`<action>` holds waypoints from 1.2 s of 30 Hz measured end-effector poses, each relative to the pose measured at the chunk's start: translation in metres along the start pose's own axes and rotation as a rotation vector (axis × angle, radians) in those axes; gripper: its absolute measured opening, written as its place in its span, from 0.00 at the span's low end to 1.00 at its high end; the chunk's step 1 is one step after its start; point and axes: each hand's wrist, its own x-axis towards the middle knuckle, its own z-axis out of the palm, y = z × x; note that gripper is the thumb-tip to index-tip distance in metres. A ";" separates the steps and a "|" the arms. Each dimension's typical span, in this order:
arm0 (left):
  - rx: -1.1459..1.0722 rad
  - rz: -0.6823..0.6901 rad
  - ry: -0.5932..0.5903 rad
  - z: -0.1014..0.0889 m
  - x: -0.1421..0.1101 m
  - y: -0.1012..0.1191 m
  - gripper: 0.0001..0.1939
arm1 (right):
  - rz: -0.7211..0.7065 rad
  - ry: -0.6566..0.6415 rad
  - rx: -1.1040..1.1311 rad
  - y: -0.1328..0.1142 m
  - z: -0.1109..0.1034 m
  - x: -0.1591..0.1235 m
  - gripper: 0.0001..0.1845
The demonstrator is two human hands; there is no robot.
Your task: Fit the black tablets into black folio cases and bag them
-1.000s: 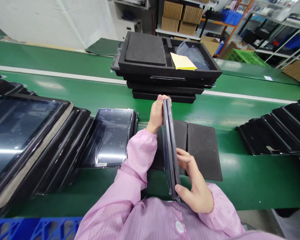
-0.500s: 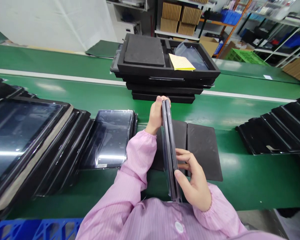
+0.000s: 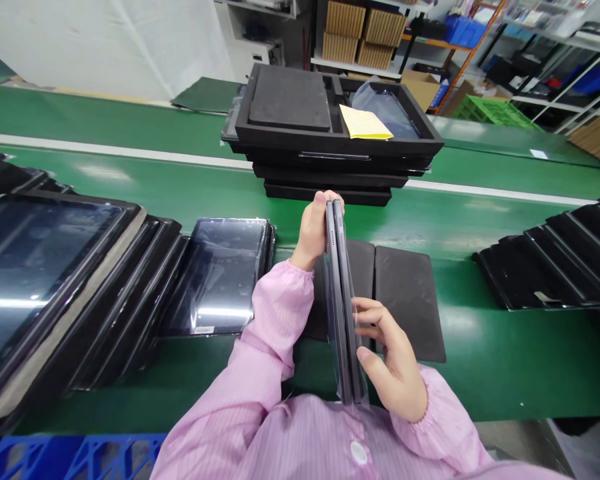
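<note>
Two slim grey tablets (image 3: 341, 300) stand on edge, side by side, with their narrow edges turned up toward me. My left hand (image 3: 314, 230) is closed around their far end, thumb on top. My right hand (image 3: 387, 357) is beside the right-hand tablet, fingers spread, its fingertips at that tablet's outer face. Clear film shows along this face and at the near end. Beneath and behind the tablets lie flat black foam sheets (image 3: 409, 303) on the green bench (image 3: 485, 373).
Left of my arm lies a stack of tablets (image 3: 225, 273), with a larger slanted row of tablets and black trays (image 3: 55, 267) farther left. Ahead stand stacked black foam trays (image 3: 340, 143) carrying a yellow paper (image 3: 365, 123). More black trays (image 3: 560, 253) lean at the right.
My right thumb has shifted slightly right, off the tablet's edge. The tablets are tilted a little differently, and my left hand keeps its hold.
</note>
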 end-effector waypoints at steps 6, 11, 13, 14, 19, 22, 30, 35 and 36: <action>0.005 0.021 -0.011 0.000 -0.001 0.000 0.34 | -0.020 0.010 0.032 0.001 -0.001 0.000 0.12; -0.010 0.028 0.010 -0.003 0.006 -0.011 0.34 | 0.024 0.032 0.084 0.010 0.001 0.001 0.11; -0.014 0.001 0.039 -0.005 0.011 -0.019 0.34 | 0.052 0.041 0.120 0.016 0.004 0.002 0.13; -0.014 -0.016 0.055 -0.007 0.013 -0.023 0.34 | 0.063 0.046 0.137 0.019 0.005 0.003 0.13; 0.005 -0.064 0.093 -0.013 0.022 -0.041 0.34 | 0.075 0.105 0.163 0.027 0.012 0.007 0.16; 0.026 -0.079 0.093 -0.017 0.024 -0.048 0.34 | 0.068 0.134 0.163 0.028 0.014 0.010 0.19; 0.009 -0.135 0.114 -0.018 0.025 -0.053 0.34 | 0.049 0.146 0.195 0.029 0.016 0.015 0.18; 0.020 -0.156 0.102 -0.017 0.025 -0.051 0.34 | 0.049 0.140 0.186 0.031 0.016 0.015 0.18; 0.020 -0.161 0.099 -0.017 0.025 -0.050 0.34 | 0.050 0.142 0.181 0.031 0.016 0.016 0.18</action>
